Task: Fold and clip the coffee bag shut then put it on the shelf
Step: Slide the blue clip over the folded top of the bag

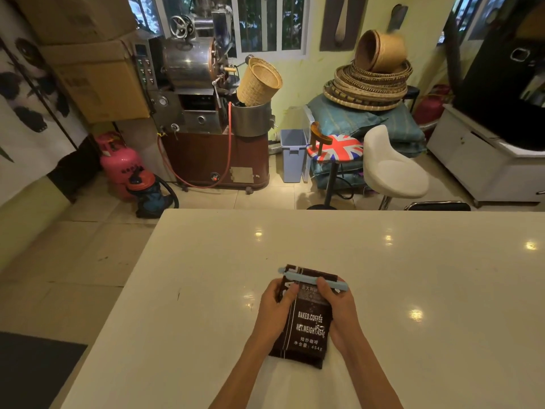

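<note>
A dark brown coffee bag (pixel 308 326) with white lettering lies on the white table (pixel 413 290), its top pointing away from me. A pale blue clip (pixel 306 278) runs across the folded top of the bag. My left hand (pixel 272 308) grips the bag's left side near the top, thumb on the front. My right hand (pixel 339 308) holds the right side, with its fingers pressing on the right end of the clip.
Beyond the table's far edge stand a white bar stool (pixel 392 169) and a stool with a flag-patterned seat (pixel 336 149). A coffee roaster (pixel 203 113), a pink gas cylinder (pixel 119 163), a blue bin (pixel 293 154) and stacked woven baskets (pixel 371 81) line the back wall. No shelf is in view.
</note>
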